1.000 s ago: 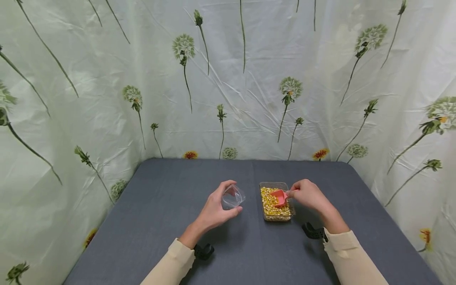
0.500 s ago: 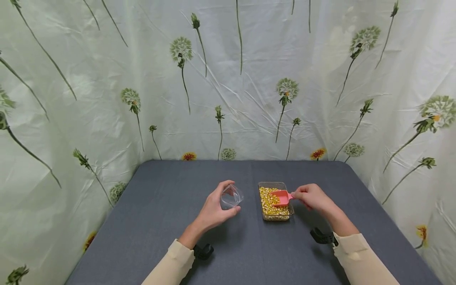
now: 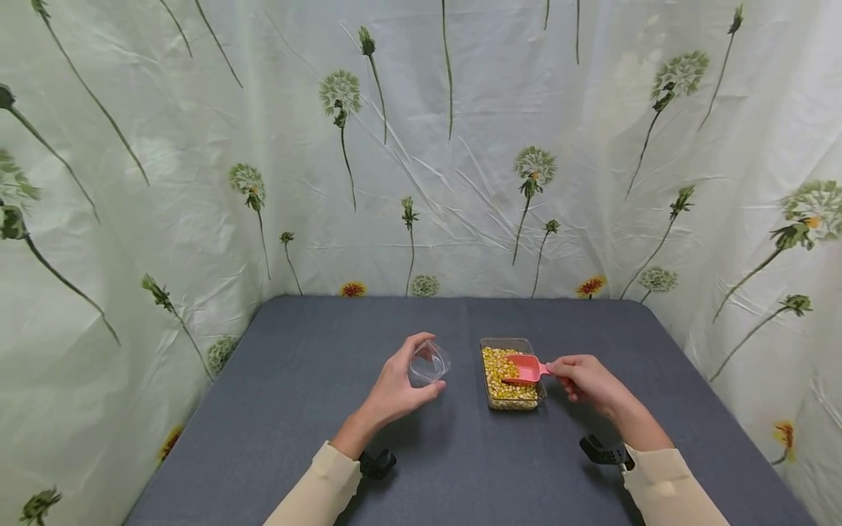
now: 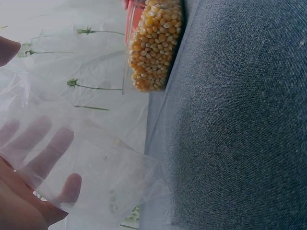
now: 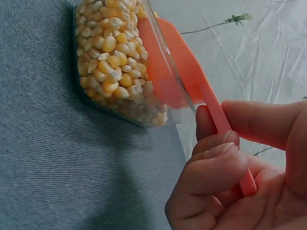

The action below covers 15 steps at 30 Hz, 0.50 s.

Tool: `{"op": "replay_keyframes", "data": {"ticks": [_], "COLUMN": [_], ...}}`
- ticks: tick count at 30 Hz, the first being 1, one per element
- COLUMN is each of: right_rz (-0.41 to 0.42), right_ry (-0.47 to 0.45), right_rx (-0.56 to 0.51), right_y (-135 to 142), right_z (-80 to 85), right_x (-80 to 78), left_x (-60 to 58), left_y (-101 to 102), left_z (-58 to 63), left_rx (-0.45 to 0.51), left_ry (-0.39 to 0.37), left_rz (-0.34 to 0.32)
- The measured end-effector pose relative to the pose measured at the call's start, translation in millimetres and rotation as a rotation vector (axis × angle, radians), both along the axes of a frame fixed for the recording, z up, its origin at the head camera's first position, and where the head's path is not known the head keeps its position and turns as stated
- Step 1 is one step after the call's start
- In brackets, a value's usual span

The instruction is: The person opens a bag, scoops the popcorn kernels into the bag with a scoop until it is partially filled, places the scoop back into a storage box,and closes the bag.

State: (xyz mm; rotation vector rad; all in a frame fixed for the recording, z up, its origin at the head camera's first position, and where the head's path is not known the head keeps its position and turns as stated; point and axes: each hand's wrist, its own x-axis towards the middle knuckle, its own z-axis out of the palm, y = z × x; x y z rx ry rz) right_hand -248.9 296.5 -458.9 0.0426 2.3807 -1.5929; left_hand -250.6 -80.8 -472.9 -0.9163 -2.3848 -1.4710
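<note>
Between thumb and fingers my left hand (image 3: 395,387) holds a clear plastic bag (image 3: 429,363), its mouth spread open. The left wrist view shows the thin, see-through bag (image 4: 110,167) hanging with several fingers visible through it. My right hand (image 3: 592,381) pinches the handle of a coral-pink scoop (image 3: 526,369). The scoop's blade lies over the near right part of a clear rectangular container (image 3: 506,342) full of yellow corn kernels (image 3: 503,365). In the right wrist view the scoop (image 5: 177,67) dips behind the container's wall, its front edge among the kernels (image 5: 115,57).
A dark blue-grey cloth covers the table (image 3: 316,365). Behind and beside it hangs a pale curtain (image 3: 427,146) printed with dandelions. Each wrist wears a black strap-on device, one (image 3: 377,464) at the left and one (image 3: 604,451) at the right.
My right hand has drawn back toward the right and slightly nearer, pulling the scoop a little rightward across the kernels; the blade now looks flatter. My left hand and the bag stay in place.
</note>
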Motion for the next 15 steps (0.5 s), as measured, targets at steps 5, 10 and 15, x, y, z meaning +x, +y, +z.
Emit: {"op": "replay_keyframes", "data": {"ticks": [5, 10, 15], "right_rz": [-0.015, -0.019, -0.006], "right_ry": [-0.028, -0.037, -0.035], "right_rx": [-0.091, -0.137, -0.146], "right_y": [3.4, 5.6, 6.5], "right_z": [-5.7, -1.6, 2.0], "right_x": [3.3, 3.9, 3.6], "left_x": [0.8, -0.2, 0.4], "left_y": [1.2, 2.8, 2.7], "left_z": [-1.6, -1.8, -1.4], "left_rx": [-0.021, -0.036, -0.051], "left_ry": [0.015, 0.024, 0.012], "left_rz": [0.007, 0.016, 0.017]}}
